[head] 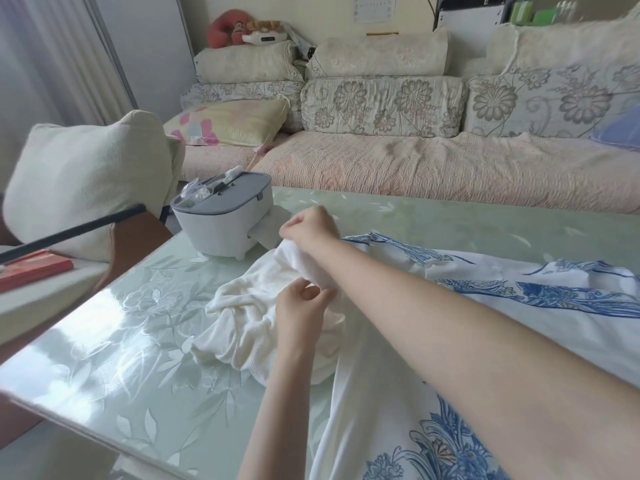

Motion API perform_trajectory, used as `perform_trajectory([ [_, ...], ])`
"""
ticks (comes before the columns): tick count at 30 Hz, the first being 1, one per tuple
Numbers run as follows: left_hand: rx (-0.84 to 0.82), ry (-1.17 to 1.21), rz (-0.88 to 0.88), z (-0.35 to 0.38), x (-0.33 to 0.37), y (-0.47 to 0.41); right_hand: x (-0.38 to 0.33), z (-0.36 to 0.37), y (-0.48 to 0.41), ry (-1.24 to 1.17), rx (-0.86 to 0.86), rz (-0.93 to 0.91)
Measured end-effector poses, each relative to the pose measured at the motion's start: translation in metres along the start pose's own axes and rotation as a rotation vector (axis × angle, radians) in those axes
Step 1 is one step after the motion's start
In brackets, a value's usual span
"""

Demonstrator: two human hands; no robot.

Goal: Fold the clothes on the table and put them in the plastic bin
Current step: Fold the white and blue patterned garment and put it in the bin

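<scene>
Item: white knit garment (239, 320), crumpled near the middle of the tabletop (114, 344) and touching a blue-patterned cloth (540, 292) that spreads to the right edge. Our right hand (310, 226) is fisted round a raised bunch. Our left hand (301, 306) pinches a fold below, probably seeking an edge to fold from. Plastic bin (221, 223): far-left corner, near for stowing.
</scene>
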State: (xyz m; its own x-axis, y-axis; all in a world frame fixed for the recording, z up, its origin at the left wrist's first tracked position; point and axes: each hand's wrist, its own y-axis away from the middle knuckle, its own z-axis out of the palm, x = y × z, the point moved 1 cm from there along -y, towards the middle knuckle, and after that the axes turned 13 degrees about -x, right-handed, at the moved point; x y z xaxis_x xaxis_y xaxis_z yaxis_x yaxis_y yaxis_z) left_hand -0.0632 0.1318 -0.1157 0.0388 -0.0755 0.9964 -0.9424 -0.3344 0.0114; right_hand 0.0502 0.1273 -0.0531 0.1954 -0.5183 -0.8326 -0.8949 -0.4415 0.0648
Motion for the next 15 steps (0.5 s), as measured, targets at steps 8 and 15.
perform_trajectory([
  [8,-0.018,-0.221,0.076,0.01,0.003,0.006,0.073,-0.086,0.06,-0.573,0.251,-0.073],
  [15,-0.076,-0.428,0.109,0.021,0.0,0.008,0.138,-0.125,0.108,-1.375,0.136,0.059],
])
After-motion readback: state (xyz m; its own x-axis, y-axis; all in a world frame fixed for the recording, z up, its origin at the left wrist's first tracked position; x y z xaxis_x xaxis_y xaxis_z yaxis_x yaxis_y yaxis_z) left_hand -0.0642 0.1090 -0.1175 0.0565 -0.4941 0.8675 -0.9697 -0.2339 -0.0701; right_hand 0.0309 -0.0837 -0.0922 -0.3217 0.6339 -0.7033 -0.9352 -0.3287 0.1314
